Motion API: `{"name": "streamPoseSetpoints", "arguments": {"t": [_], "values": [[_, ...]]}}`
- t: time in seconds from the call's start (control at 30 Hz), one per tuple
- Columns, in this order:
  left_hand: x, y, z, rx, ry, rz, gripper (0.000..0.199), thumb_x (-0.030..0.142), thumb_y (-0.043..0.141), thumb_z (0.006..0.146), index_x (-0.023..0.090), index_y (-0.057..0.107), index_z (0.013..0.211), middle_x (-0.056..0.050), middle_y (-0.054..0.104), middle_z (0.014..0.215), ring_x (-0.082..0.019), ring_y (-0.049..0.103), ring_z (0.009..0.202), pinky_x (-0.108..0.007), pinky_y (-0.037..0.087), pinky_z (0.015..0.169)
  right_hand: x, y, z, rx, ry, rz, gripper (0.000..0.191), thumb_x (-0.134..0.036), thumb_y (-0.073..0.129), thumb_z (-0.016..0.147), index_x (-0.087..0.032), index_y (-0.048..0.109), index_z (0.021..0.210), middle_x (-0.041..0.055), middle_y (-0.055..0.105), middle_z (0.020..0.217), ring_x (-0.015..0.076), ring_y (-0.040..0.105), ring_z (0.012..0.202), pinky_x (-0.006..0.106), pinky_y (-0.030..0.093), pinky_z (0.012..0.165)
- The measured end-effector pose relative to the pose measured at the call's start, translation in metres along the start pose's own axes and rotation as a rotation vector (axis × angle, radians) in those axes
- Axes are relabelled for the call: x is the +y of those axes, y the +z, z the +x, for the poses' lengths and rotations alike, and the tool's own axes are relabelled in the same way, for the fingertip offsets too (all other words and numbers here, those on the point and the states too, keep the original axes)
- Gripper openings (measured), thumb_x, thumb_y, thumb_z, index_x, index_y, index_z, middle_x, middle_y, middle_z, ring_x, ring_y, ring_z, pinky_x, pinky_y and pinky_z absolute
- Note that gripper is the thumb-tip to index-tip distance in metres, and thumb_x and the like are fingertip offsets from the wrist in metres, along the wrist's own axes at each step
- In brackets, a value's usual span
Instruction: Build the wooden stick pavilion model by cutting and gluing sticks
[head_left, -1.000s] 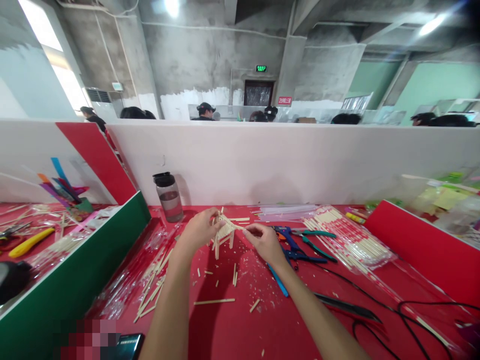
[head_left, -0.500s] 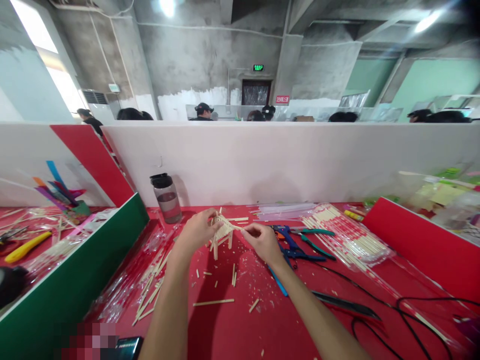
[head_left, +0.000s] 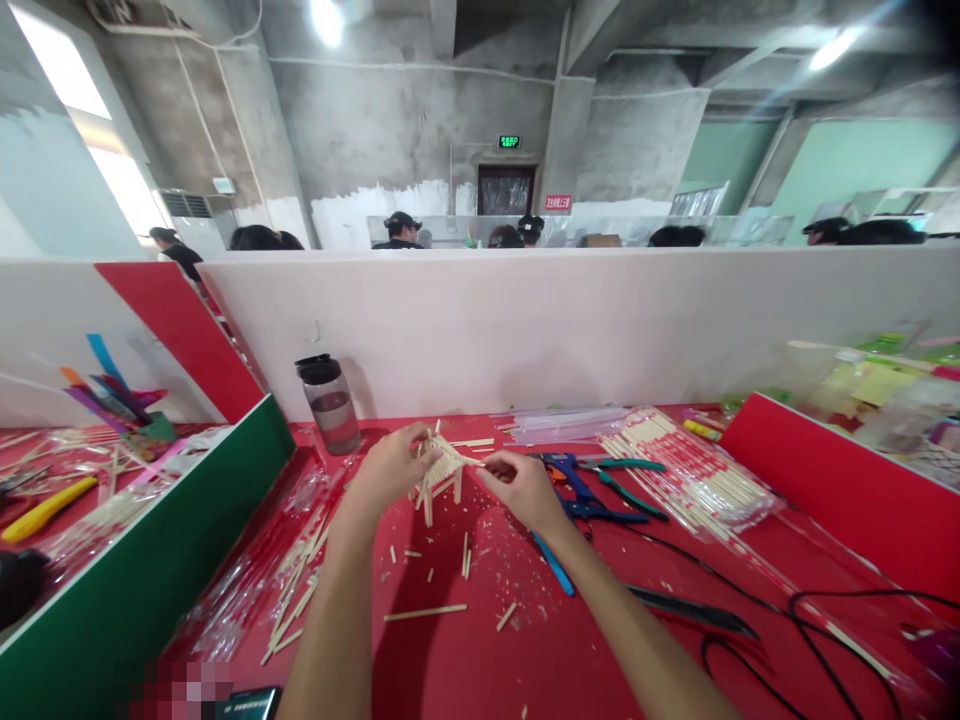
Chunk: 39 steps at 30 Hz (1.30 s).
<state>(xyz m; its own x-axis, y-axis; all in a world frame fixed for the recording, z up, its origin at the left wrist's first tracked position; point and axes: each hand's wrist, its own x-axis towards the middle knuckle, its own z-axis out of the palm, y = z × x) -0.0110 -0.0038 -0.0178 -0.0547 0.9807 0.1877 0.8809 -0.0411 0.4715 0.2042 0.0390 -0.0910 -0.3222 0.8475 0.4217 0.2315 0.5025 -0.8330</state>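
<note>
A small chair-like frame of pale wooden sticks (head_left: 442, 468) stands on the red table top, on stick legs. My left hand (head_left: 397, 465) is closed around its upper left side, fingers over the top. From the right, my right hand (head_left: 519, 488) pinches the end of a thin wooden stick (head_left: 472, 461) that reaches to the frame's upper right edge. Whether that stick is fixed to the frame I cannot tell. Short stick offcuts (head_left: 466, 556), crumbs and one longer loose stick (head_left: 425, 612) lie in front of the frame.
A blue glue gun (head_left: 581, 485), green-handled pliers (head_left: 634, 480) and a black-bladed tool (head_left: 694, 610) lie right, with a black cable. Bundled sticks (head_left: 697, 460) are behind them. A water bottle (head_left: 330, 405) stands back left. Green (head_left: 165, 540) and red (head_left: 840, 500) dividers flank the table.
The whole view has shifted slightly as the head camera moved. Both hands keep their hold, and the stick and frame stay nearly in place.
</note>
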Motion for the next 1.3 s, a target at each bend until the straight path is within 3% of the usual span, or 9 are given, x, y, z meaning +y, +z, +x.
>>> {"name": "streamPoseSetpoints", "arguments": {"t": [0.43, 0.7, 0.97, 1.2, 1.3], "values": [[0.003, -0.004, -0.003, 0.006, 0.016, -0.013, 0.029, 0.038, 0.054, 0.084, 0.022, 0.067, 0.104, -0.007, 0.073, 0.102, -0.021, 0.067, 0.085, -0.027, 0.045, 0.075, -0.007, -0.001, -0.001, -0.014, -0.033, -0.054, 0.018, -0.031, 0.060, 0.084, -0.017, 0.069, 0.077, 0.0041, 0.071, 0.072, 0.0170, 0.065, 0.066, 0.025, 0.049, 0.064], [-0.001, -0.001, -0.002, 0.076, 0.086, -0.102, 0.031, 0.043, 0.053, 0.084, 0.021, 0.072, 0.096, -0.006, 0.075, 0.094, -0.020, 0.067, 0.077, -0.025, 0.045, 0.067, 0.010, -0.003, 0.001, -0.119, 0.043, -0.022, 0.033, -0.030, 0.071, 0.075, -0.015, 0.067, 0.105, 0.0073, 0.073, 0.092, 0.0179, 0.067, 0.077, 0.029, 0.052, 0.072], [0.000, 0.002, -0.002, 0.022, 0.068, -0.419, 0.035, 0.042, 0.057, 0.080, 0.013, 0.071, 0.094, -0.003, 0.070, 0.072, -0.012, 0.053, 0.051, -0.023, 0.042, 0.052, 0.014, 0.010, -0.007, -0.250, 0.042, 0.011, 0.020, -0.026, 0.070, 0.076, -0.015, 0.070, 0.094, 0.0056, 0.074, 0.090, 0.0183, 0.066, 0.077, 0.027, 0.049, 0.070], [-0.002, 0.004, -0.001, -0.012, 0.080, -0.518, 0.034, 0.041, 0.062, 0.078, 0.012, 0.072, 0.092, -0.007, 0.073, 0.082, -0.012, 0.055, 0.056, -0.024, 0.045, 0.055, 0.017, 0.022, -0.015, -0.272, -0.054, -0.117, 0.010, -0.023, 0.069, 0.079, -0.015, 0.072, 0.082, 0.0009, 0.071, 0.074, 0.0151, 0.060, 0.064, 0.021, 0.040, 0.059], [-0.001, -0.001, -0.004, -0.021, 0.113, -0.507, 0.034, 0.041, 0.062, 0.079, 0.013, 0.073, 0.093, -0.008, 0.074, 0.089, -0.016, 0.062, 0.068, -0.025, 0.049, 0.062, 0.016, 0.023, -0.015, -0.267, -0.092, -0.166, 0.008, -0.022, 0.069, 0.079, -0.016, 0.074, 0.080, 0.0013, 0.071, 0.072, 0.0150, 0.059, 0.063, 0.022, 0.040, 0.060]]}}
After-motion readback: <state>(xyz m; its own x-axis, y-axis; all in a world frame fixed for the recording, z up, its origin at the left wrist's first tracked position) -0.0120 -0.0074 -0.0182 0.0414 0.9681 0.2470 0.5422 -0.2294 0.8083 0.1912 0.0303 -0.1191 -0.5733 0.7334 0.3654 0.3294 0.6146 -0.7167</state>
